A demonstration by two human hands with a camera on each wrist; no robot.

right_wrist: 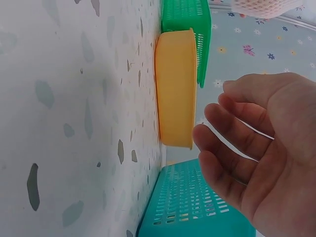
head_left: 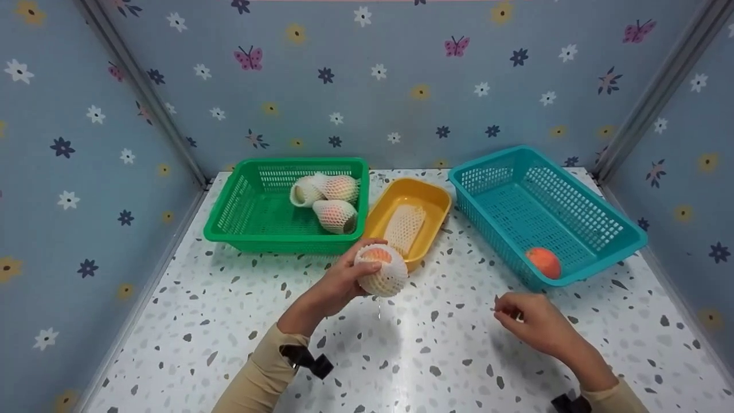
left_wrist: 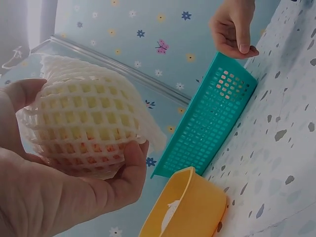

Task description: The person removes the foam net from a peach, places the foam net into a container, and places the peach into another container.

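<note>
My left hand (head_left: 338, 287) grips a round red-and-yellow fruit in a white foam net (left_wrist: 89, 123), thumb and fingers around its sides. It is held above the table, just in front of the yellow tray (head_left: 440, 221). Red skin shows through the net's opening in the head view. My right hand (head_left: 536, 324) hovers over the table in front of the teal basket (head_left: 573, 229), fingers loosely curled with nothing in them. Inside that basket, at its near corner, lies a bare orange-red fruit (head_left: 543, 263).
A green basket (head_left: 252, 212) at the left holds several foam-netted fruits (head_left: 335, 217) along its right side. One empty-looking foam net (head_left: 405, 228) lies flat in the yellow tray. Flowered panels (head_left: 367, 86) stand behind and on both sides of the speckled table (head_left: 436, 344).
</note>
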